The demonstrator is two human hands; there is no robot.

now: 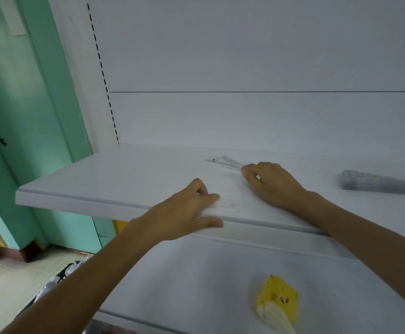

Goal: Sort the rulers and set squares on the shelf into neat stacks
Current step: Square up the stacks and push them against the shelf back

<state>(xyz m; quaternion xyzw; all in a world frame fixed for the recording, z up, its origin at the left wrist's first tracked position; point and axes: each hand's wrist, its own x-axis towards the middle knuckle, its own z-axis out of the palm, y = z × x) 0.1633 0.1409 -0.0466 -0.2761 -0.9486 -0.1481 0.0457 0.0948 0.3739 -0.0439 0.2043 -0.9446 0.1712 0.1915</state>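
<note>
The white shelf fills most of the view. The left hand rests on its near edge with fingers loosely curled, holding nothing, probably just steadying. The right hand reaches farther in. 1 blurry grey stack sits off to the right, likely the pile being built. Smallest bit: a clear set square lying flat mid-shelf, its end pinched by the right fingertips, I'd guess to slide it out.
</note>
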